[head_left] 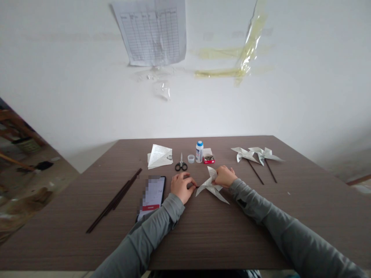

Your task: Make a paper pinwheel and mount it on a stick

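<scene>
A pinwheel folded from printed paper point(209, 185) lies in front of me at the middle of the table. My right hand point(224, 176) is closed on its upper right side, with the fingertips partly hidden by the paper. On the pinwheel's left, my left hand point(183, 187) has its thumb and fingers pinched around a thin dark stick point(197, 187). Only a short bit of that stick shows between hand and paper. How stick and pinwheel meet cannot be made out.
Behind my hands stand scissors point(181, 166), a small clear cup point(191, 158), a blue-capped white bottle point(199, 152) and a red box of small metal pieces point(208, 158). Paper sheets point(159, 156), dark sticks point(118, 197) and a phone point(153, 193) lie left; two finished pinwheels point(264, 153) lie right.
</scene>
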Demonstrator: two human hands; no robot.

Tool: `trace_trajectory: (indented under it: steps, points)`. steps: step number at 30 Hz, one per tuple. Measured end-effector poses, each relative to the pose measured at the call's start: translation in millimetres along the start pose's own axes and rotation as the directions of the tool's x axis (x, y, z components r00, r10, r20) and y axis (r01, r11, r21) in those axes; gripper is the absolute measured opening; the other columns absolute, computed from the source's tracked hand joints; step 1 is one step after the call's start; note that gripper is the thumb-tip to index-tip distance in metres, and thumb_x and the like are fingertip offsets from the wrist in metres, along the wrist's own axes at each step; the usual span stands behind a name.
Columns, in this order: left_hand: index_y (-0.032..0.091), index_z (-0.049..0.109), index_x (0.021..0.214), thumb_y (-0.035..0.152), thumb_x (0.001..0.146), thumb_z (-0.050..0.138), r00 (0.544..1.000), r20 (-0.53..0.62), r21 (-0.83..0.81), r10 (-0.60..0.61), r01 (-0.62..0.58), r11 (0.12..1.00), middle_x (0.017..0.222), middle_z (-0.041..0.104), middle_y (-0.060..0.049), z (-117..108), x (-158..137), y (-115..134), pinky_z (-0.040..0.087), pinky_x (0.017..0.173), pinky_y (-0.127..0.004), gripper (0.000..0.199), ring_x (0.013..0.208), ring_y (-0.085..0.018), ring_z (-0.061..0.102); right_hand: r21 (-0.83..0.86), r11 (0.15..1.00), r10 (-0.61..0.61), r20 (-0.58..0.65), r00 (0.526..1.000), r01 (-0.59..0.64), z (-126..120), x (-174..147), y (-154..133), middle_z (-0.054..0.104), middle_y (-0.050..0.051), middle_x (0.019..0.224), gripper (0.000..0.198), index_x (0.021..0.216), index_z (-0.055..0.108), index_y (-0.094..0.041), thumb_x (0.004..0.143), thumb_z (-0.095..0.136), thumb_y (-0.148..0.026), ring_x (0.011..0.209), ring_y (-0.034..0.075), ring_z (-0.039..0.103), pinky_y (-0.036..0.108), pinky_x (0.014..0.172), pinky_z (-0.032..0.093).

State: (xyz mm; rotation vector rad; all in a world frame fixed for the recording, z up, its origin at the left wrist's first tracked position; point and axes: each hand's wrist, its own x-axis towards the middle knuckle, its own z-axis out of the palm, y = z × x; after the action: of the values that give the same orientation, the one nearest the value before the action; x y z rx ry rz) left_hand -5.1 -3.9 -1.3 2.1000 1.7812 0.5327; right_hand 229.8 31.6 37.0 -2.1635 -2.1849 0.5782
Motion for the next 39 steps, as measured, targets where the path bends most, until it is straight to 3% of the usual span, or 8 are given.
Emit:
trace_trajectory:
  steps: [14,39]
  points:
    - [0.032,0.106,0.11,0.012,0.107,0.097,0.999,0.029,0.005,-0.024,0.024,1.0,0.17,0.087,-0.008,-2.5,0.1,2.6,0.055,0.149,-0.061,0.022,0.167,-0.041,0.074,-0.039,0.999,-0.03,-0.005,1.0,0.03,1.8,-2.8,-3.3,0.092,0.017,0.16,0.033,0.131,0.101,-0.028,0.101,0.09,-0.023,0.179,0.047,0.067,0.078,0.157,0.039]
    - [0.032,0.104,0.106,0.013,0.104,0.097,1.0,0.001,-0.007,-0.014,0.014,1.0,0.167,0.088,-0.008,1.1,-0.4,-1.3,0.056,0.147,-0.063,0.02,0.165,-0.042,0.073,-0.041,0.999,-0.027,0.016,0.999,0.028,6.7,-1.7,-3.1,0.088,0.017,0.164,0.038,0.138,0.097,-0.028,0.101,0.086,-0.024,0.184,0.043,0.06,0.073,0.159,0.036]
